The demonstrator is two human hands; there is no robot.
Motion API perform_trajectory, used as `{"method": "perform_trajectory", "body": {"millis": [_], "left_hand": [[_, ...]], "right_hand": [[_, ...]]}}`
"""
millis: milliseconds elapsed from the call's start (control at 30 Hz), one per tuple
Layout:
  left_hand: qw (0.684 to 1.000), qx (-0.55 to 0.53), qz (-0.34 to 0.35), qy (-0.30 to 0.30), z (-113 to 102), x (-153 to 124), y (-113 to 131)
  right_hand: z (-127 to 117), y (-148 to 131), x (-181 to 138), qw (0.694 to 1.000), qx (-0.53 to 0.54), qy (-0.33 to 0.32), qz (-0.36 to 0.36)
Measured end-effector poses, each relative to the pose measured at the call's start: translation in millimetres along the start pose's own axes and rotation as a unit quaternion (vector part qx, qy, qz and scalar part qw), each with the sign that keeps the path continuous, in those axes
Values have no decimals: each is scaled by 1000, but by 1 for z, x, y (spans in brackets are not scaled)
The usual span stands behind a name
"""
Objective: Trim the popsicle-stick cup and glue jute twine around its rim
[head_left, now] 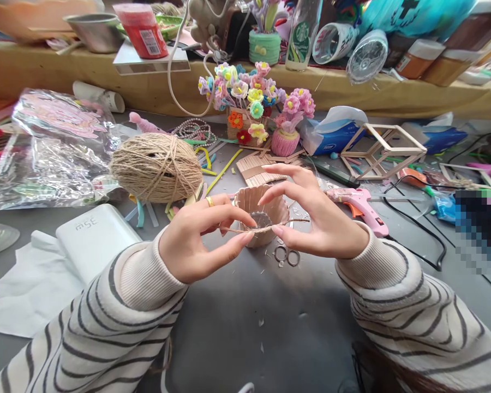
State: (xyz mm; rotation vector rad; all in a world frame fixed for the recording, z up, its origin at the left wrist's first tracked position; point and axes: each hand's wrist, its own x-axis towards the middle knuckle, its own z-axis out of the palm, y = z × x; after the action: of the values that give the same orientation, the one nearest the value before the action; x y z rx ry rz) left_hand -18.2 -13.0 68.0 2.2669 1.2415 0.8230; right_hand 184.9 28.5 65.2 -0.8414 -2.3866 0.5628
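Observation:
My left hand [208, 234], with a ring on one finger, pinches a thin strand of brown twine [265, 226] between thumb and fingertip. My right hand [311, 213] is at the strand's other side; its thumb tip appears to touch the twine, while the other fingers are spread apart above. Just behind the strand stands a round cup-like holder [270, 199] with a wavy rim and light-brown wall. Its lower part is partly hidden by my fingers. Two dark finger rings of what look like scissors [293, 257] show in front of the holder.
A large ball of twine [157, 166] lies left, beside a white power bank [96, 240]. Flat wooden sticks [253, 166] lie behind the holder. At right are a pink glue gun [364, 207] with its cord and a stick frame [382, 150]. Pipe-cleaner flowers [245, 95] stand at the back.

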Motion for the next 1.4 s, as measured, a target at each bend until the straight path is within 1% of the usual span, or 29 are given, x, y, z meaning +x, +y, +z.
{"method": "perform_trajectory", "body": {"millis": [333, 867, 1033, 1167, 1400], "left_hand": [[1000, 0, 2, -29, 1, 5, 1], [1000, 6, 20, -10, 4, 4, 0], [1000, 8, 14, -10, 4, 3, 1], [1000, 6, 10, -12, 4, 3, 1], [1000, -1, 10, -11, 5, 3, 1]], "right_hand": [[1, 0, 0, 1000, 0, -2, 2], [1, 2, 0, 1000, 5, 9, -4], [-10, 5, -2, 1000, 19, 8, -11], [-20, 8, -4, 1000, 8, 12, -1], [-16, 9, -3, 1000, -8, -7, -10]]}}
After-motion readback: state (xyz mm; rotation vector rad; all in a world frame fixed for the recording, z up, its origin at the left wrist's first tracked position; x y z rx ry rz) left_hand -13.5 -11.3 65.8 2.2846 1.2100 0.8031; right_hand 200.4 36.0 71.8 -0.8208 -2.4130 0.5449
